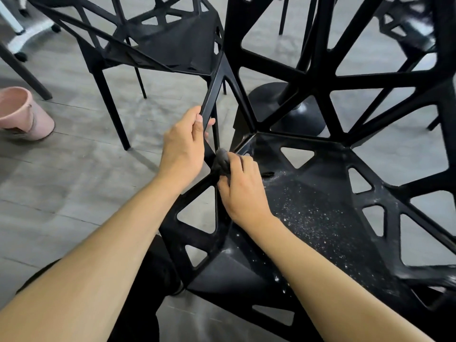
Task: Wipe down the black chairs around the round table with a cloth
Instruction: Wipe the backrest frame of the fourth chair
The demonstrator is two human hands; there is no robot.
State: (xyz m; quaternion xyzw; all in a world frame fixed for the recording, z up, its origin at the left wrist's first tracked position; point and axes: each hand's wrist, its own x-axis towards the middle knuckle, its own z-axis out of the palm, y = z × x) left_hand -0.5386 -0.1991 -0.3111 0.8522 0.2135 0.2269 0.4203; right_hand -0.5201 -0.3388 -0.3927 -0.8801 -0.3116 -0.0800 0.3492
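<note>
A black chair (320,206) with triangular cut-outs fills the right and centre, its seat speckled with pale dust. My left hand (183,146) grips the slanted bar of the chair's left armrest frame. Just below it, my right hand (240,188) holds a bunched dark grey cloth (222,160) against the joint where that bar meets the seat edge. A second black chair (160,43) stands behind at upper left.
A pink bucket (23,114) lies tilted on the grey wood floor at far left. The round table's black pedestal base (291,112) shows through the chair back. Another chair (409,28) is at upper right, and white castor legs (22,30) at upper left.
</note>
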